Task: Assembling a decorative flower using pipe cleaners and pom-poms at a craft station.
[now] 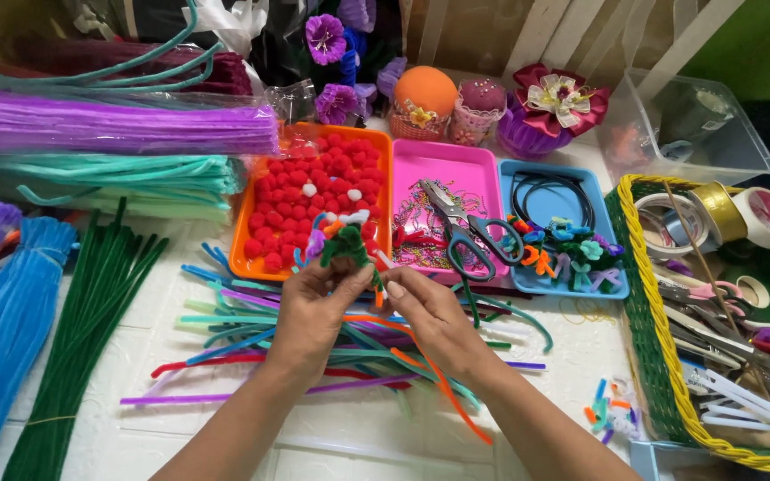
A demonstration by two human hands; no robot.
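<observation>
My left hand (314, 312) pinches a small figure of twisted pipe cleaners (345, 239), mostly green with orange, white and red bits at its top. My right hand (430, 316) holds the same figure from the right side, fingertips meeting the left ones over it. An orange pipe cleaner (443, 392) trails down from under my right hand. Both hands hover above a loose spread of coloured pipe cleaners (251, 325) on the white table.
An orange tray of red pompoms (385, 178), a pink tray (465, 160) with scissors (465, 232) and a blue tray (510, 178) sit behind the hands. Bundles of purple, teal, blue and green pipe cleaners lie left. A woven basket (639, 312) of tape rolls and tools stands right.
</observation>
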